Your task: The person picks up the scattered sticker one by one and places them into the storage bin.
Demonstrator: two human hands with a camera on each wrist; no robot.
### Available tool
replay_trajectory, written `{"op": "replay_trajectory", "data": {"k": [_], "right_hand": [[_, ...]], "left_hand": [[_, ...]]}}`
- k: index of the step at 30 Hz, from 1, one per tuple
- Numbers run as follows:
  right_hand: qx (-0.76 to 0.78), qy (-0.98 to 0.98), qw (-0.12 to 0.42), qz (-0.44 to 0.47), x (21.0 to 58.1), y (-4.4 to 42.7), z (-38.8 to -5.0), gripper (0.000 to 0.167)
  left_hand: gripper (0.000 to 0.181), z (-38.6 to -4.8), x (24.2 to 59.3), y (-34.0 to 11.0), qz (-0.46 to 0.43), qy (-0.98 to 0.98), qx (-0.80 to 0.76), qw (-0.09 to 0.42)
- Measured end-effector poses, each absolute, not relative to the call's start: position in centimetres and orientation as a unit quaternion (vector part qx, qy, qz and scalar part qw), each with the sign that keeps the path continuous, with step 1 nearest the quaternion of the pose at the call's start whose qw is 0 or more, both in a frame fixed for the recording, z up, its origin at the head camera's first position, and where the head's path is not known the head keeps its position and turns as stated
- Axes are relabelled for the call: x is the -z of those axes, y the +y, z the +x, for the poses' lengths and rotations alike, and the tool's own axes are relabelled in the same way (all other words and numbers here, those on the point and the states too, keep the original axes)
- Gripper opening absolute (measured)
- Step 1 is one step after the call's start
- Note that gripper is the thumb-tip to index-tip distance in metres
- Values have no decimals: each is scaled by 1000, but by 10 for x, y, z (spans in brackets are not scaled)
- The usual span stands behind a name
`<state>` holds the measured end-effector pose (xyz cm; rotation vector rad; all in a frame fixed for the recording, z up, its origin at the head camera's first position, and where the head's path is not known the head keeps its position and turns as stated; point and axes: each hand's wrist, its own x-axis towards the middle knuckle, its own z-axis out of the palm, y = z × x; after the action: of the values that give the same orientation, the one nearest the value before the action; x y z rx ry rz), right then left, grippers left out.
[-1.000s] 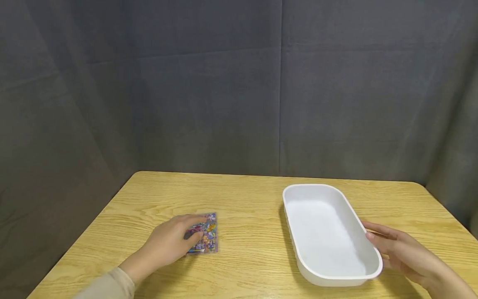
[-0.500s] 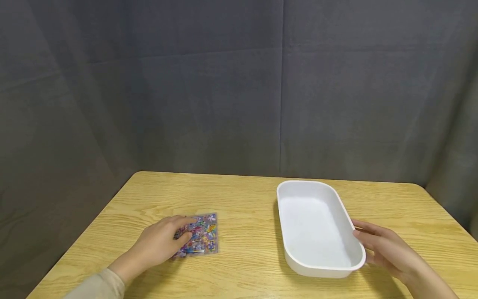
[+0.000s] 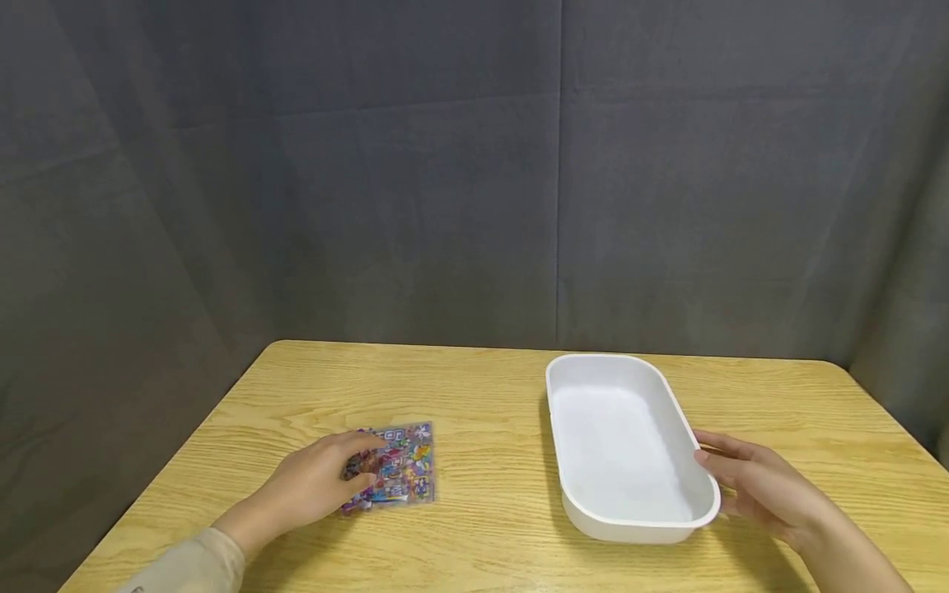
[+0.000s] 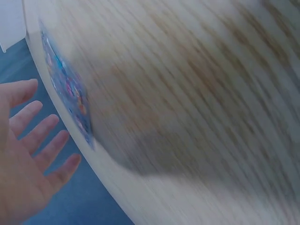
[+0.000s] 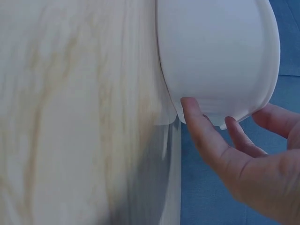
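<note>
My left hand (image 3: pixel 315 482) hovers over the left part of a flat, colourful sheet (image 3: pixel 404 465), perhaps of stickers, covering some of its print. Seen from the left wrist, the fingers (image 4: pixel 44 140) are spread and relaxed, apart from the sheet (image 4: pixel 68 84), which lies on the table. At the right, my right hand (image 3: pixel 764 486) touches the long side of a white plastic tray (image 3: pixel 630 524). Its thumb meets the tray's rim and the other fingers lie along the outer wall. From the right wrist, slightly bent fingertips (image 5: pixel 190 105) rest against the tray's outside (image 5: pixel 215 56).
The tray stands on the wood-grain table (image 3: pixel 482 395), and its inside shows only bare white floor. A dark grey curtain (image 3: pixel 415 206) hangs behind the table and along both sides. Table surface separates the sheet from the tray.
The tray has slid left and slightly away, with my right hand moving along against it. My left hand has shifted left, uncovering more of the sheet, which stays in about the same place.
</note>
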<state>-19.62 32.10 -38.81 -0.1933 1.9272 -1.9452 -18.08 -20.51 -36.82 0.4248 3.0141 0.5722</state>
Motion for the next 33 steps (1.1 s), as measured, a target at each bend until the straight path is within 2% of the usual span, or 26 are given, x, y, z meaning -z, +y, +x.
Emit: {"op": "replay_trajectory", "data": {"k": [8,14,22,26,33], "right_hand": [[687,693,202,-85,389,322,-197,54],[675,703,207,-85,389,324,-197,60],[678,699,209,-84,392,326,-197,57],[682,694,213,-83,392,328,-198,55],[668,707,216,-84,391,329,-199,62]], "left_hand": [[50,-184,372,-217,195,958,-205,49],[58,-187,375,-225,203,939,-265,77],[64,-195,382,-233,205,902,-359,124],[69,-197,385,-236,209,903,-350,133],[73,-199,387,-239,219,919,-303,127]]}}
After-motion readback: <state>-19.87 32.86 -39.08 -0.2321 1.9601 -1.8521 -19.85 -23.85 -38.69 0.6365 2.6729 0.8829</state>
